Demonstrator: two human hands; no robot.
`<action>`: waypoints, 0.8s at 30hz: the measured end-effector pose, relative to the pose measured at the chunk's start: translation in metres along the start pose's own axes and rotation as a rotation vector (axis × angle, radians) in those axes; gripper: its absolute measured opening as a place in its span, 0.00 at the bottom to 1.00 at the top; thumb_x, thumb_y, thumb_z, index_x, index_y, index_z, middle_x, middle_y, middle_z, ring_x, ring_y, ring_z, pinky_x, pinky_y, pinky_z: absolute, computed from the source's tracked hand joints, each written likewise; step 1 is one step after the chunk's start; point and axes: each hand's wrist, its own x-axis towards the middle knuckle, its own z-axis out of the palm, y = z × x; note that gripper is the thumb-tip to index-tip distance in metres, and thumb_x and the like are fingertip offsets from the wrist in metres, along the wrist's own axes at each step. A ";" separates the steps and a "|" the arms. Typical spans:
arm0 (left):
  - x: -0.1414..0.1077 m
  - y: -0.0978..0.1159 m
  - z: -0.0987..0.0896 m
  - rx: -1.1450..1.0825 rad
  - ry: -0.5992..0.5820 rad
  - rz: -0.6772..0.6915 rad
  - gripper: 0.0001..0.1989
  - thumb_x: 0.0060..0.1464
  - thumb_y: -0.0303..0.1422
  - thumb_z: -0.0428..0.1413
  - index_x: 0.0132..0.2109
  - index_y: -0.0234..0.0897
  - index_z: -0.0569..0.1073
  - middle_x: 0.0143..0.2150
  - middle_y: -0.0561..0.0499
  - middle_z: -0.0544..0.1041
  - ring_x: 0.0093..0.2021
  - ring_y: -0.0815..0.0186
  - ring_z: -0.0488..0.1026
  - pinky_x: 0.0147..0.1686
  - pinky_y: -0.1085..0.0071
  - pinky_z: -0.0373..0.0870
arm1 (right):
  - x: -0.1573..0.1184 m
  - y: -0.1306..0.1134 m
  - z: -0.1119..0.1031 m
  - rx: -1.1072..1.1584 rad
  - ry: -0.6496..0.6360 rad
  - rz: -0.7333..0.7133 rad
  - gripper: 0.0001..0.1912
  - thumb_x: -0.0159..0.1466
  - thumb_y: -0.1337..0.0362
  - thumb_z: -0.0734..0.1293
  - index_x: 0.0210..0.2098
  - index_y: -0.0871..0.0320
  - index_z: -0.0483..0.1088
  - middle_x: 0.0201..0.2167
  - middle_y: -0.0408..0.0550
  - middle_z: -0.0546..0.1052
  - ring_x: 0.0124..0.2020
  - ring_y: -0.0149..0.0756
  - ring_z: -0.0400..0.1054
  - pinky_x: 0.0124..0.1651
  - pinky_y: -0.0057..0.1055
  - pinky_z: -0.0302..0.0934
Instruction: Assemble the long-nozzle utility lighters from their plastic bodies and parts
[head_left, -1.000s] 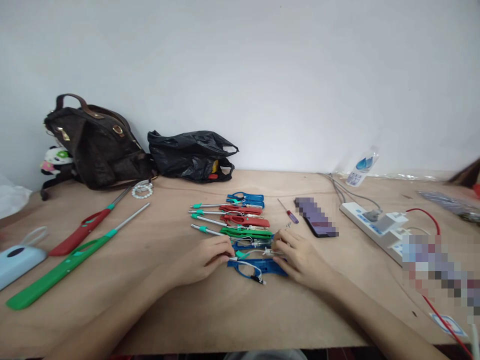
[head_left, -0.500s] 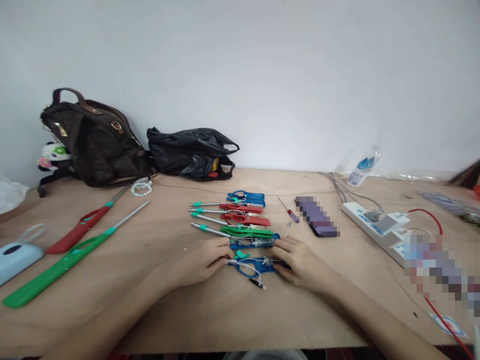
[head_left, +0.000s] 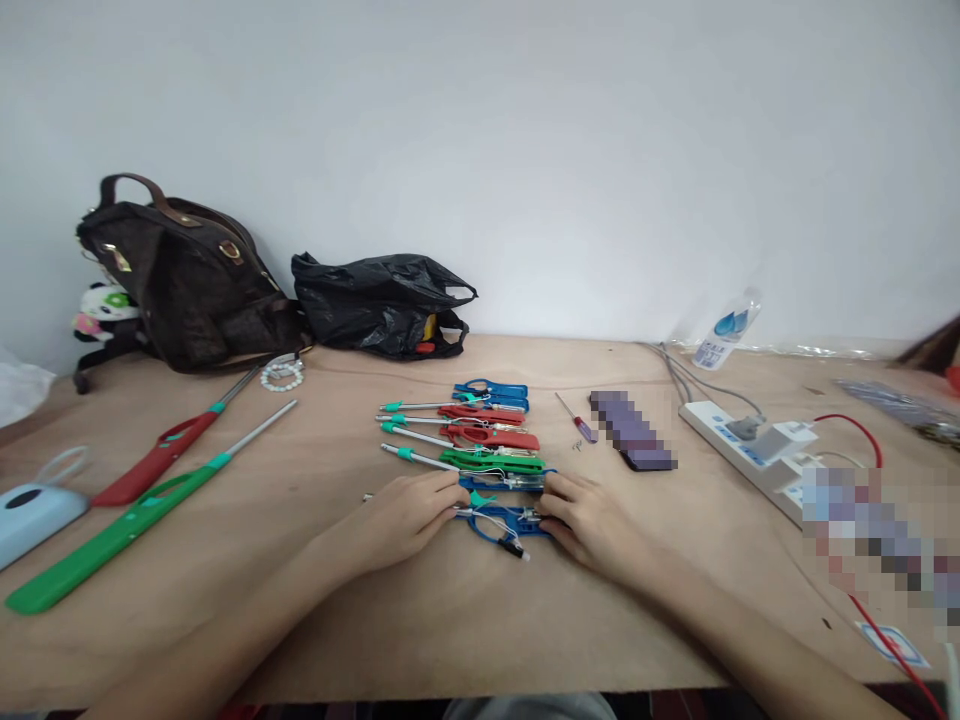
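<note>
Nearest me in a row of opened stick lighters lies a blue stick lighter (head_left: 517,520) with its inner parts exposed. My left hand (head_left: 416,512) pinches it at the metal tube end; part of the tube is hidden under the fingers. The handle end is gripped by my right hand (head_left: 592,515), which covers it. A small black piece (head_left: 513,548) hangs off it on white wires. Just behind, another blue lighter (head_left: 491,483) almost touches both hands. Farther back come a green lighter (head_left: 491,461), red lighters (head_left: 495,437) and blue casing halves (head_left: 491,392).
Right of the row lie a screwdriver (head_left: 586,430), tiny screws (head_left: 577,446), a phone (head_left: 630,430) and a power strip (head_left: 739,452). Whole green (head_left: 90,553) and red (head_left: 150,462) lighters lie left. A black plastic bag (head_left: 367,305) and backpack (head_left: 195,290) stand against the wall.
The nearest blue lighter has shifted slightly away from me, closer to the row, with both hands on it. Its dangling black piece has moved up with it.
</note>
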 end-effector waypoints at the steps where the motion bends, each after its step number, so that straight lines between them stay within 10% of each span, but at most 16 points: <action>1: 0.000 0.000 0.000 0.010 0.002 0.000 0.12 0.64 0.29 0.42 0.43 0.38 0.70 0.39 0.49 0.72 0.37 0.64 0.70 0.34 0.72 0.62 | 0.000 0.000 0.000 0.006 0.001 0.003 0.04 0.63 0.71 0.64 0.32 0.58 0.68 0.35 0.48 0.71 0.34 0.37 0.67 0.34 0.31 0.61; 24: 0.000 -0.002 -0.001 0.126 0.027 0.068 0.11 0.63 0.27 0.44 0.34 0.36 0.69 0.35 0.50 0.70 0.32 0.66 0.67 0.30 0.72 0.58 | 0.000 -0.001 0.001 0.029 -0.020 0.017 0.04 0.64 0.72 0.62 0.35 0.59 0.69 0.36 0.49 0.71 0.35 0.38 0.67 0.35 0.33 0.62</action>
